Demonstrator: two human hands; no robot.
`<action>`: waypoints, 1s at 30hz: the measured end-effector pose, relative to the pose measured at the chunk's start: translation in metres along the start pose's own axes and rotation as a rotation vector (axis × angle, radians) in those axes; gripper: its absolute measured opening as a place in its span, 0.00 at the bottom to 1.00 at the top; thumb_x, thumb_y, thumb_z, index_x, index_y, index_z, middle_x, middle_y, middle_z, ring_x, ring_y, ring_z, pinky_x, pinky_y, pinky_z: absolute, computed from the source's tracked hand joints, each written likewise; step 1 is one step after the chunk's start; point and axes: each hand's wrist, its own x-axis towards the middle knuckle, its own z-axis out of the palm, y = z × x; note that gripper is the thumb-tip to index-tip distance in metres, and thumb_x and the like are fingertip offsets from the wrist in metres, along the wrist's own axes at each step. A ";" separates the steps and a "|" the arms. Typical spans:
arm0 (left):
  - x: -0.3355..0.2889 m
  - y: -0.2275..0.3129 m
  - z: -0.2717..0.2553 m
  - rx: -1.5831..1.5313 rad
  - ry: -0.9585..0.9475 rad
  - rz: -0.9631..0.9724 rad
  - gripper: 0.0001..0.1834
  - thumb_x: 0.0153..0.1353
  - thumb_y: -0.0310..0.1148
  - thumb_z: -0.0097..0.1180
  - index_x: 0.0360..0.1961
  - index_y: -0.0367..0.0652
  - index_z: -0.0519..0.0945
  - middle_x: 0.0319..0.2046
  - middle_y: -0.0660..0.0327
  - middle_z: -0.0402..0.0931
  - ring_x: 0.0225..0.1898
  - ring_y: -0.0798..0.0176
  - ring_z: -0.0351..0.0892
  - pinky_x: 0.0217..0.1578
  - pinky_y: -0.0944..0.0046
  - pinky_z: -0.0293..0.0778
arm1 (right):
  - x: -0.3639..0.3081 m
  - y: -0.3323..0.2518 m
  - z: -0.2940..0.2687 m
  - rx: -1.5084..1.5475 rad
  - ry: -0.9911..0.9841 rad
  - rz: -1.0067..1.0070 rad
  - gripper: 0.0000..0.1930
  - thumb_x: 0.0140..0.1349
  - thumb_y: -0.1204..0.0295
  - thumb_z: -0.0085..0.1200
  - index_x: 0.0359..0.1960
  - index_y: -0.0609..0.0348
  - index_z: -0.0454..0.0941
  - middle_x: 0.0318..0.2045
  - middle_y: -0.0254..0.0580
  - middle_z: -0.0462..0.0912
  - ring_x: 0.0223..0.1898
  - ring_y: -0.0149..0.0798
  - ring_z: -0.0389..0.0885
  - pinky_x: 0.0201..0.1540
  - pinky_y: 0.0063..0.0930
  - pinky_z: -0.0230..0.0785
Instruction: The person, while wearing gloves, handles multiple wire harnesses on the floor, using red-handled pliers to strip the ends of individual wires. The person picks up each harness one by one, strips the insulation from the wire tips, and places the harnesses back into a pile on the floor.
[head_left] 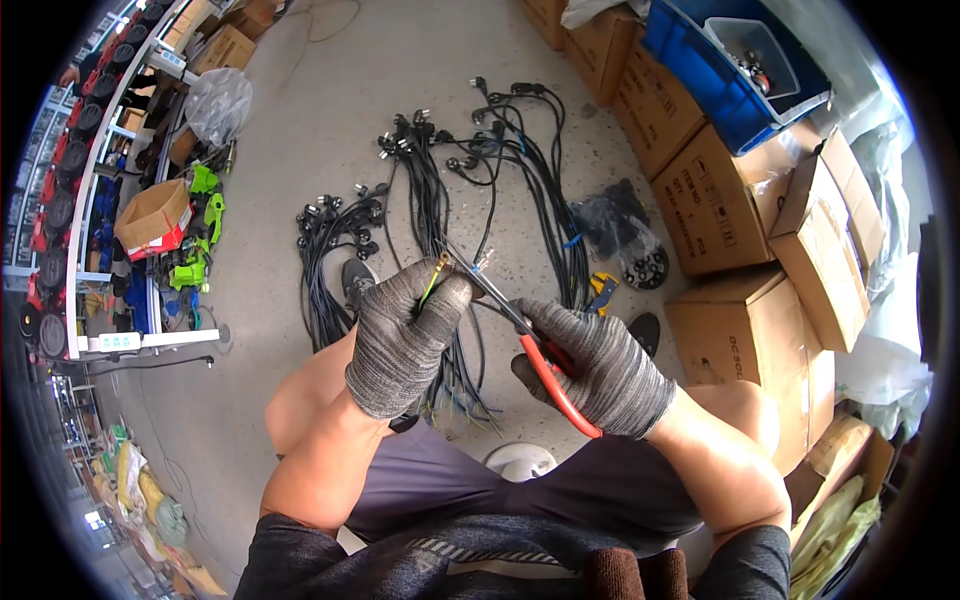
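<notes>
Left hand (405, 335): closed on upright wire end (440, 272). Right hand (595, 365): gripping red-handled pliers (530, 345), nose angled up-left to the wire tips, touching.

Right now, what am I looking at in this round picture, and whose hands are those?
There is no machine here. A person sits with a camera worn on the head, looking down, so you see what they see. The lens is very wide, which makes the picture round and bends straight edges.

The two hands wear grey knitted gloves. The left hand has its grip closed on a black cable, whose thin coloured wires stick out at the top. The right hand grips a red-handled tool; its metal tip reaches up to those wires.

On the grey floor lie bundles of black cords with plugs. Brown cardboard boxes are stacked on the right, with a blue crate on top. On the left stands a shelf rack with red and black things.
</notes>
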 end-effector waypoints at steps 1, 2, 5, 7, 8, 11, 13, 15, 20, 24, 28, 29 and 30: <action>0.000 0.001 0.000 0.015 -0.006 0.024 0.09 0.67 0.32 0.56 0.39 0.38 0.84 0.20 0.74 0.68 0.24 0.79 0.61 0.27 0.73 0.63 | -0.001 0.000 0.000 -0.001 0.001 0.001 0.21 0.60 0.70 0.61 0.54 0.64 0.74 0.21 0.50 0.76 0.24 0.50 0.80 0.28 0.37 0.69; 0.000 0.000 0.001 0.014 -0.007 0.024 0.09 0.67 0.32 0.56 0.39 0.38 0.84 0.20 0.74 0.68 0.24 0.79 0.61 0.27 0.73 0.63 | -0.001 0.000 0.001 0.022 0.003 -0.015 0.21 0.60 0.71 0.61 0.54 0.64 0.75 0.21 0.50 0.77 0.23 0.49 0.80 0.27 0.37 0.69; -0.001 -0.003 0.001 -0.034 -0.004 -0.004 0.09 0.67 0.32 0.55 0.39 0.38 0.84 0.19 0.75 0.67 0.23 0.79 0.61 0.26 0.73 0.61 | -0.002 -0.006 -0.002 0.065 -0.016 0.019 0.19 0.59 0.72 0.63 0.51 0.62 0.76 0.22 0.45 0.77 0.23 0.43 0.79 0.28 0.33 0.70; -0.001 -0.002 0.002 -0.087 -0.026 -0.048 0.10 0.68 0.33 0.55 0.38 0.39 0.84 0.18 0.75 0.66 0.22 0.80 0.60 0.25 0.74 0.58 | -0.003 -0.008 -0.002 0.079 -0.035 0.073 0.18 0.57 0.73 0.65 0.48 0.60 0.77 0.24 0.41 0.78 0.24 0.37 0.77 0.29 0.30 0.71; -0.001 -0.002 0.003 -0.088 -0.027 -0.048 0.10 0.68 0.33 0.55 0.38 0.39 0.84 0.18 0.75 0.66 0.22 0.80 0.60 0.25 0.74 0.58 | -0.005 -0.008 -0.001 0.102 -0.021 0.075 0.17 0.58 0.73 0.65 0.48 0.60 0.77 0.24 0.40 0.78 0.23 0.37 0.77 0.29 0.29 0.71; -0.001 -0.005 0.002 -0.124 -0.060 -0.091 0.10 0.68 0.34 0.55 0.37 0.39 0.84 0.18 0.76 0.65 0.21 0.81 0.58 0.23 0.74 0.55 | -0.007 -0.007 0.000 0.119 -0.024 0.089 0.16 0.59 0.74 0.64 0.48 0.60 0.78 0.24 0.40 0.78 0.22 0.36 0.76 0.28 0.27 0.70; -0.001 -0.008 0.001 -0.157 -0.080 -0.118 0.10 0.68 0.34 0.55 0.37 0.39 0.85 0.17 0.76 0.65 0.21 0.81 0.58 0.22 0.74 0.54 | -0.009 -0.004 -0.001 0.107 -0.037 0.105 0.16 0.59 0.74 0.63 0.49 0.59 0.79 0.23 0.40 0.78 0.22 0.35 0.75 0.28 0.26 0.70; 0.000 -0.004 0.002 -0.159 -0.068 -0.121 0.11 0.68 0.34 0.55 0.37 0.39 0.85 0.18 0.75 0.65 0.21 0.81 0.58 0.22 0.74 0.54 | -0.011 0.002 -0.003 0.095 -0.026 0.030 0.17 0.59 0.74 0.63 0.50 0.60 0.79 0.23 0.40 0.77 0.21 0.32 0.75 0.27 0.24 0.70; 0.007 -0.001 -0.001 -0.197 -0.061 -0.189 0.12 0.69 0.36 0.55 0.36 0.40 0.84 0.18 0.74 0.66 0.21 0.80 0.60 0.23 0.74 0.57 | -0.013 0.002 -0.010 0.252 0.051 0.123 0.19 0.63 0.70 0.60 0.55 0.62 0.76 0.24 0.32 0.78 0.22 0.26 0.74 0.26 0.22 0.69; 0.038 0.014 -0.028 0.033 -0.038 0.162 0.12 0.69 0.42 0.56 0.38 0.44 0.82 0.23 0.72 0.71 0.23 0.77 0.65 0.25 0.72 0.64 | -0.006 -0.016 -0.035 0.699 0.174 0.424 0.16 0.66 0.73 0.59 0.54 0.62 0.75 0.29 0.32 0.79 0.27 0.20 0.71 0.27 0.17 0.66; 0.081 0.108 -0.069 -0.048 -0.134 0.558 0.28 0.68 0.52 0.53 0.59 0.43 0.73 0.38 0.65 0.76 0.29 0.72 0.73 0.29 0.71 0.70 | -0.001 0.013 -0.032 0.513 0.396 0.257 0.16 0.67 0.72 0.58 0.55 0.59 0.74 0.29 0.27 0.77 0.21 0.18 0.68 0.19 0.17 0.59; 0.090 0.136 -0.086 -0.058 -0.243 0.680 0.27 0.67 0.53 0.52 0.57 0.45 0.75 0.39 0.64 0.77 0.32 0.71 0.75 0.32 0.68 0.72 | 0.002 -0.011 -0.045 0.855 0.391 0.560 0.15 0.67 0.72 0.58 0.54 0.59 0.75 0.29 0.27 0.78 0.22 0.17 0.69 0.19 0.17 0.60; 0.102 0.171 -0.101 -0.053 -0.444 0.782 0.26 0.67 0.54 0.51 0.56 0.46 0.76 0.40 0.62 0.79 0.34 0.69 0.77 0.35 0.66 0.73 | 0.001 -0.011 -0.048 0.860 0.396 0.554 0.15 0.67 0.72 0.58 0.54 0.59 0.75 0.29 0.27 0.78 0.22 0.17 0.69 0.19 0.17 0.60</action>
